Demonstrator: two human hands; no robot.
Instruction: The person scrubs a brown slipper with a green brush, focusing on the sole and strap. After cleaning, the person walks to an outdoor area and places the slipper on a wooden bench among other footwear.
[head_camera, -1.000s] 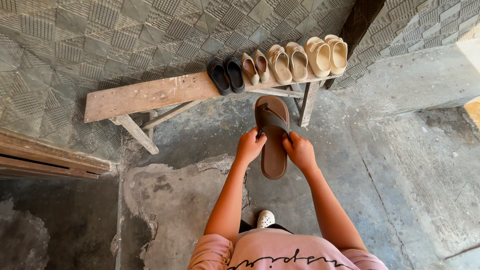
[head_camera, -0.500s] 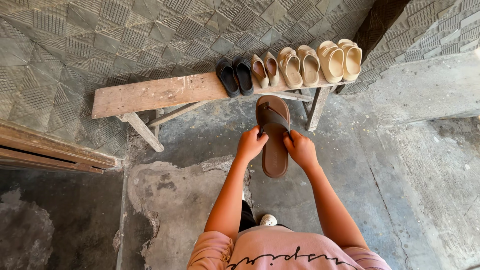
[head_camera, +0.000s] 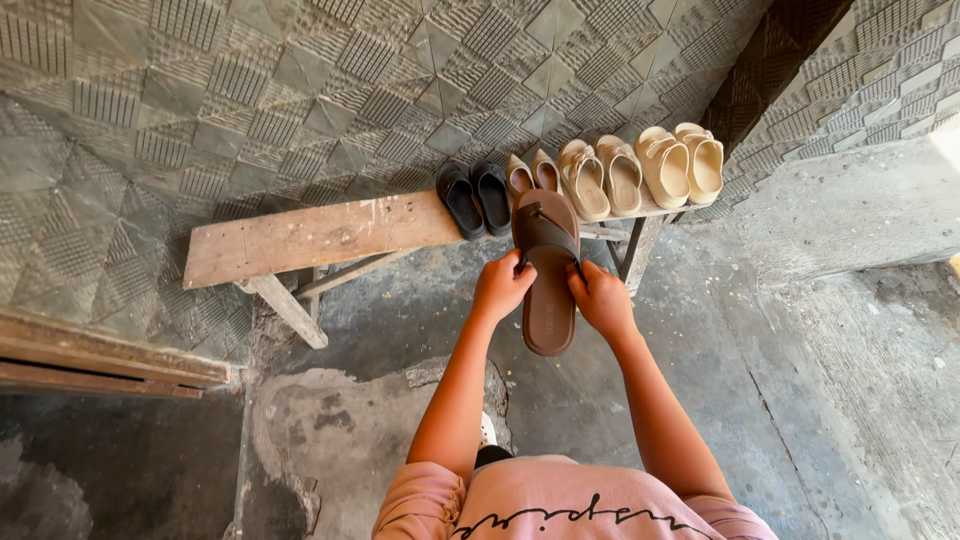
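Grey patterned tiles cover the wall (head_camera: 300, 90), and below it lies rough concrete floor (head_camera: 800, 350). Both hands hold one brown sandal (head_camera: 547, 270) in the air. The left hand (head_camera: 502, 287) is closed on its left edge, and the right hand (head_camera: 602, 298) is closed on its right edge, so the sandal lies between them with the toe pointing away from the person. Just beyond the grip stands a wooden bench (head_camera: 310, 235). On the bench, behind the sandal's toe, stand black shoes (head_camera: 475, 197), small beige shoes (head_camera: 532, 175) and cream sandals (head_camera: 640, 170) in a row.
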